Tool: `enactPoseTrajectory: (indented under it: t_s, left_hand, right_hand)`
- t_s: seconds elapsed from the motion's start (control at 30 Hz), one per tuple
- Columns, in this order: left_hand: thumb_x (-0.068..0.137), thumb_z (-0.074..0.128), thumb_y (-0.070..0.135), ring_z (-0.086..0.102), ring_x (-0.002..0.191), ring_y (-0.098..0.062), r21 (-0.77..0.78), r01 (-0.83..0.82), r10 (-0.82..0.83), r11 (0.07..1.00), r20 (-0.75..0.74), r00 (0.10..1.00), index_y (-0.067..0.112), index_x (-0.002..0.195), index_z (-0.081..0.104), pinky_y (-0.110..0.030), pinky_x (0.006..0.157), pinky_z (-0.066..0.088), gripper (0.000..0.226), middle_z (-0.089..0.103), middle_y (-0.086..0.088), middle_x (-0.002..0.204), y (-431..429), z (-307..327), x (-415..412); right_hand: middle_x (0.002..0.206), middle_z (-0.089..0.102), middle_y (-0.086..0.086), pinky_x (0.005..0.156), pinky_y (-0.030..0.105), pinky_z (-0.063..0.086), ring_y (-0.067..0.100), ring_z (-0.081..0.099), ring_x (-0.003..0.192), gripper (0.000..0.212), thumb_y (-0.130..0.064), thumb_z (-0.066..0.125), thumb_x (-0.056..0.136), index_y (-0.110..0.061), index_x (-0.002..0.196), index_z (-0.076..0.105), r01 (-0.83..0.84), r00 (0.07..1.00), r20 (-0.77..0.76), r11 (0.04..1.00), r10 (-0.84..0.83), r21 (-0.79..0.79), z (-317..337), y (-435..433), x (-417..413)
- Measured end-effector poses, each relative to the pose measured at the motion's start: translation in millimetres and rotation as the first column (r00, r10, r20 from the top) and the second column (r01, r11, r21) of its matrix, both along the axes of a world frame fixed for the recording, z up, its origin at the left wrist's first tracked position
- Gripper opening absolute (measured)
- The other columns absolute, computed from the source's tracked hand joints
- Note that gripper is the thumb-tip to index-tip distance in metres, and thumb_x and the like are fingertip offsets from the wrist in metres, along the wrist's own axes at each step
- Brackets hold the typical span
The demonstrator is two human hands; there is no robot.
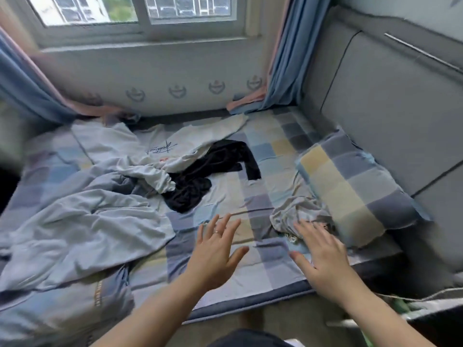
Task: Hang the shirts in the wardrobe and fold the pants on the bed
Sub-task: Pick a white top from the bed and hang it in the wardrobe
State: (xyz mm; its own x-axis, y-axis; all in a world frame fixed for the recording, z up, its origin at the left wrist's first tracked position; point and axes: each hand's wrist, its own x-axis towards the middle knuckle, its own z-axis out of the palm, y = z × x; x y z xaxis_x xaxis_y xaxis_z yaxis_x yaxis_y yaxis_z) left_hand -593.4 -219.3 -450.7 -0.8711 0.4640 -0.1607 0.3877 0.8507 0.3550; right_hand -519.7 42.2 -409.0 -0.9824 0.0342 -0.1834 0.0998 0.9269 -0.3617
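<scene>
Both bare hands reach out over the near part of the bed with the blue, grey and yellow checked sheet (265, 156). The left hand (215, 256), with a thin ring (217, 232) on one finger, has its fingers straight and spread; its grip is apart and holds nothing. The right hand (323, 259) is also spread flat with its grip apart. Its fingertips lie over the near edge of a crumpled grey cloth (295, 214), though whether they touch it cannot be told.

That cloth sits bunched just beside the checked pillow (350, 189), which lies against the grey padded headboard (390, 108). In the middle of the bed a white shirt with a dark scribbled print (180, 146) lies rumpled, and a black garment (213, 169) lies partly under its near edge, stretching toward the hands. A large pale blue garment (82, 221) lies in loose folds on the left side of the bed, well apart from the pillow.
</scene>
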Motion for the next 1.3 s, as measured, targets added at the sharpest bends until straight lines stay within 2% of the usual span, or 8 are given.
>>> enactPoseTrajectory:
  t_s: [0.3,0.43,0.6,0.8,0.9,1.13,1.2,1.3]
  left_hand:
    - [0.101,0.031,0.064,0.003,0.155,-0.016,-0.024,-0.296,0.295,0.955,0.199,0.934,0.035,0.159,0.017,-0.044,0.124,0.011,0.067,0.011,0.009,0.168,-6.4,-46.0,-86.7]
    - [0.101,0.034,0.063,0.009,0.154,-0.017,-0.061,-0.373,0.377,0.926,0.230,0.897,0.033,0.158,0.022,-0.041,0.123,0.014,0.065,0.018,0.007,0.167,-29.4,-83.7,-120.8]
    - [0.101,0.036,0.061,0.013,0.152,-0.017,-0.106,-0.447,0.456,0.888,0.321,0.830,0.033,0.156,0.024,-0.039,0.123,0.018,0.063,0.022,0.009,0.164,-73.8,-166.0,-150.5]
    - [0.099,0.045,0.055,0.018,0.149,-0.017,-0.225,-0.419,0.475,0.880,0.370,0.799,0.031,0.155,0.025,-0.036,0.120,0.020,0.064,0.024,0.007,0.163,-128.0,-301.9,-192.2]
    - [0.095,0.052,0.051,0.019,0.149,-0.022,-0.332,-0.387,0.492,0.860,0.344,0.800,0.031,0.155,0.023,-0.039,0.120,0.022,0.070,0.020,0.001,0.164,-167.1,-376.8,-216.2]
    - [0.095,0.050,0.026,0.006,0.152,-0.035,-0.570,-0.442,0.570,0.693,0.058,0.819,0.036,0.155,0.016,-0.057,0.118,0.015,0.069,0.002,-0.006,0.169,-289.1,-495.5,-231.1]
    - [0.098,0.048,0.027,0.022,0.146,-0.030,-0.548,-0.504,0.611,0.667,0.015,0.792,0.038,0.152,0.024,-0.051,0.112,0.023,0.060,0.018,-0.004,0.165,-318.3,-514.1,-231.5]
    - [0.100,0.048,0.035,0.044,0.123,-0.024,-0.467,-0.564,0.624,0.681,-0.031,0.780,0.033,0.125,0.053,-0.039,0.092,0.029,0.026,0.049,0.004,0.139,-341.2,-530.1,-233.0]
  right_hand:
    - [0.163,0.013,-0.021,0.119,0.030,0.014,0.005,0.009,0.152,0.062,-0.057,0.039,0.101,-0.044,0.155,0.013,-0.202,0.942,0.252,0.974,0.221,-0.097,-62.3,6.4,-138.7]
    - [0.160,0.017,-0.025,0.119,0.030,0.016,0.003,0.010,0.151,0.060,-0.056,0.039,0.102,-0.044,0.155,0.014,-0.238,0.917,0.291,0.960,0.272,-0.147,-91.8,-13.4,-188.8]
    - [0.156,0.029,-0.022,0.118,0.029,0.022,0.002,0.019,0.147,0.059,-0.050,0.045,0.102,-0.040,0.154,0.021,-0.208,0.899,0.351,0.960,0.263,-0.187,-163.5,-54.0,-244.7]
    - [0.151,0.041,-0.015,0.114,0.035,0.031,0.010,0.034,0.142,0.057,-0.038,0.055,0.099,-0.042,0.150,0.030,-0.142,0.884,0.414,0.969,0.216,-0.201,-292.4,-108.0,-311.6]
    - [0.153,0.041,-0.014,0.116,0.037,0.031,0.009,0.035,0.143,0.059,-0.040,0.054,0.099,-0.039,0.152,0.030,-0.182,0.876,0.409,0.961,0.254,-0.208,-368.5,-145.4,-336.8]
    - [0.157,0.036,-0.010,0.114,0.040,0.033,0.016,0.035,0.142,0.067,-0.042,0.053,0.099,-0.038,0.156,0.018,-0.372,0.773,0.449,0.894,0.448,-0.251,-502.3,-277.6,-367.2]
    - [0.159,0.034,-0.008,0.114,0.044,0.034,0.020,0.034,0.143,0.074,-0.040,0.057,0.097,-0.039,0.157,0.013,-0.398,0.747,0.445,0.868,0.495,-0.298,-526.7,-319.0,-375.3]
    - [0.161,0.030,-0.002,0.115,0.046,0.032,0.027,0.031,0.145,0.088,-0.039,0.064,0.093,-0.041,0.157,0.004,-0.371,0.719,0.471,0.856,0.510,-0.360,-552.2,-376.2,-387.0]
